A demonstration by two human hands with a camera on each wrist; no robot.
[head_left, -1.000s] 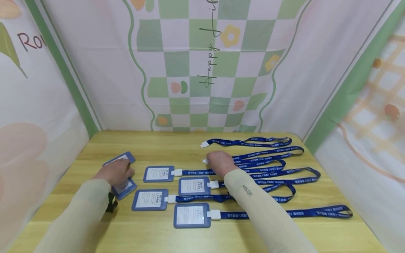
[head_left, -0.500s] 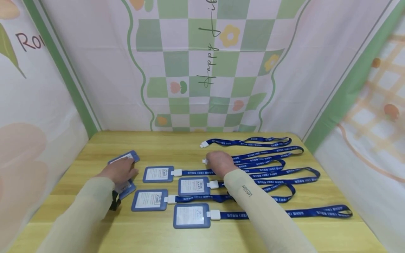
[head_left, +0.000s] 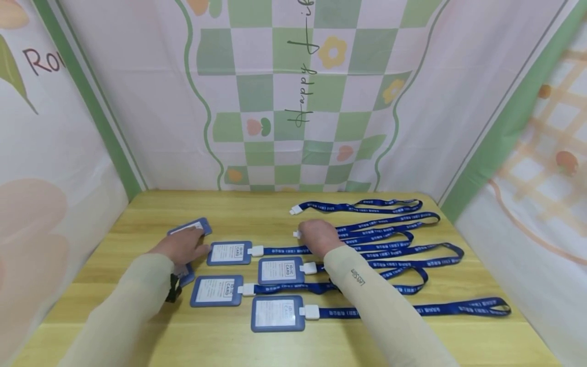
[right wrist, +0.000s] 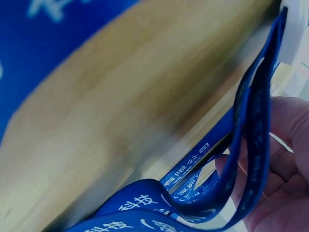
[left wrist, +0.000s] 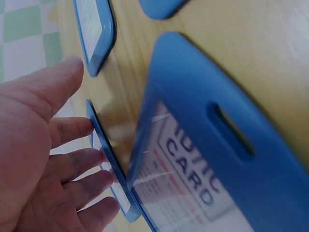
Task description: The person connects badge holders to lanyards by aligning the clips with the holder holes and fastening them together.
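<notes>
My left hand (head_left: 181, 246) reaches over two loose blue ID card holders at the left of the table. Its fingertips touch the farther card holder (left wrist: 108, 159), with the fingers nearly straight in the left wrist view. Just below that hand lies the nearer loose card holder (left wrist: 256, 145), its slot bare and much of it hidden in the head view. My right hand (head_left: 319, 237) holds a blue lanyard (right wrist: 256, 125) near its end. The lanyard's white clip (head_left: 297, 234) pokes out left of the fingers, and its strap loops away to the right.
Between and in front of the hands lie several card holders (head_left: 278, 313) clipped to blue lanyards (head_left: 458, 307) that stretch right. Another loose lanyard (head_left: 362, 206) lies at the back of the wooden table (head_left: 220, 209). A patterned cloth (head_left: 257, 92) hangs behind.
My left hand has moved right, sliding the farther loose card holder toward the middle. The right hand has stayed where it was, holding the lanyard.
</notes>
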